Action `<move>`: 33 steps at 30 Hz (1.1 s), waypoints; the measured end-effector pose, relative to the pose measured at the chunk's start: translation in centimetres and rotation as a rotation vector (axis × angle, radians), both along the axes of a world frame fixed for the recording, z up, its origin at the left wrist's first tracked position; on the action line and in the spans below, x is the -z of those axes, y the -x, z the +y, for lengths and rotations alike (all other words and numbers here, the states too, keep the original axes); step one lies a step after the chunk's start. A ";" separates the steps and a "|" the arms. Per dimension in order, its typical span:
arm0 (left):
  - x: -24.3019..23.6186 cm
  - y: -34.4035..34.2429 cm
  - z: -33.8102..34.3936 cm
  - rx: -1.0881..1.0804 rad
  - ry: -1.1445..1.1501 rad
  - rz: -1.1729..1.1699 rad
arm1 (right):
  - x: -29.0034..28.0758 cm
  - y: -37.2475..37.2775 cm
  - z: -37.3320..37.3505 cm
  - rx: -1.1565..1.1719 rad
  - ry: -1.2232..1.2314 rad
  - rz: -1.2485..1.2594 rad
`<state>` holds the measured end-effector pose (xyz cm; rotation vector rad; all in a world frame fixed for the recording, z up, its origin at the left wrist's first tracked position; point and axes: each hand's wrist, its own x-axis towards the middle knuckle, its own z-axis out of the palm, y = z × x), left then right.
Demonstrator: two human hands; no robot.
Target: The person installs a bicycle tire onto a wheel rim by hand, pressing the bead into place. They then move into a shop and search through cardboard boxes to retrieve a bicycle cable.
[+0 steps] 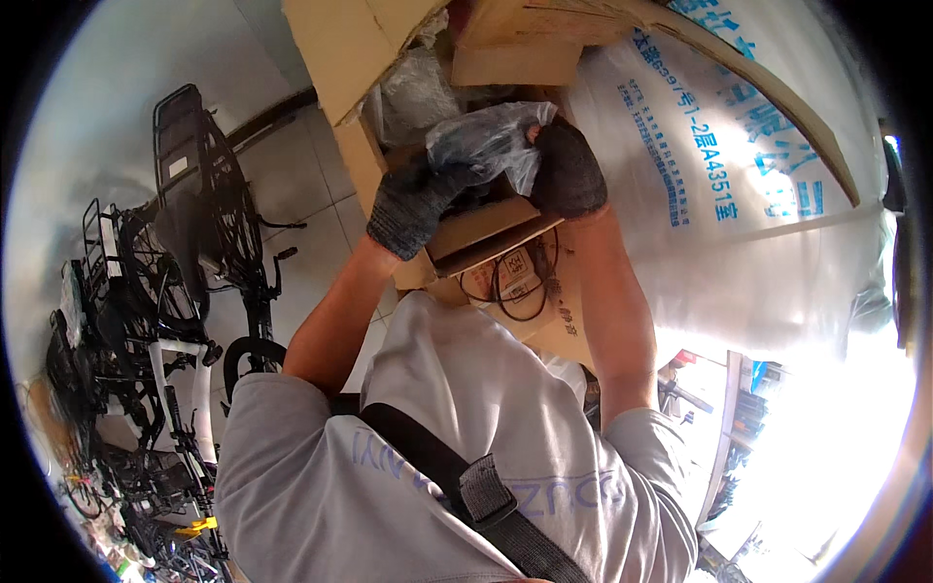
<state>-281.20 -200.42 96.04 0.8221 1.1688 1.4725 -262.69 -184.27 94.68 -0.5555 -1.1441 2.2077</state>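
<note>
Dark knit gloves cover both my hands, which are over an open cardboard box point(491, 233). A crinkled clear plastic bag point(486, 136) stretches between them; its contents cannot be made out. My right hand point(570, 173) is closed on the bag's right end, with a bare fingertip showing at the plastic. At the bag's lower left, my left hand point(416, 199) grips it, the fingers partly hidden by the plastic. Another clear plastic wrapping point(418, 95) lies inside the box, to the far left.
Raised cardboard flaps point(350, 49) stand around the box. A black cord loop point(520, 287) hangs before its near side. Large white plastic packaging point(671, 185) fills the right. Bicycles point(180, 243) line the left wall over a tiled floor point(301, 185).
</note>
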 end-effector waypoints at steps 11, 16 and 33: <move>1.5 0.3 -0.6 -0.002 -0.010 -0.158 | -1.8 -1.1 -0.5 0.180 -1.243 -0.544; 2.6 0.5 -0.4 -0.036 0.023 -0.310 | -0.8 -1.1 0.3 0.243 -1.519 -0.527; 5.5 5.8 1.7 -0.152 -0.249 0.524 | -2.7 -1.3 4.2 0.076 -0.791 -0.467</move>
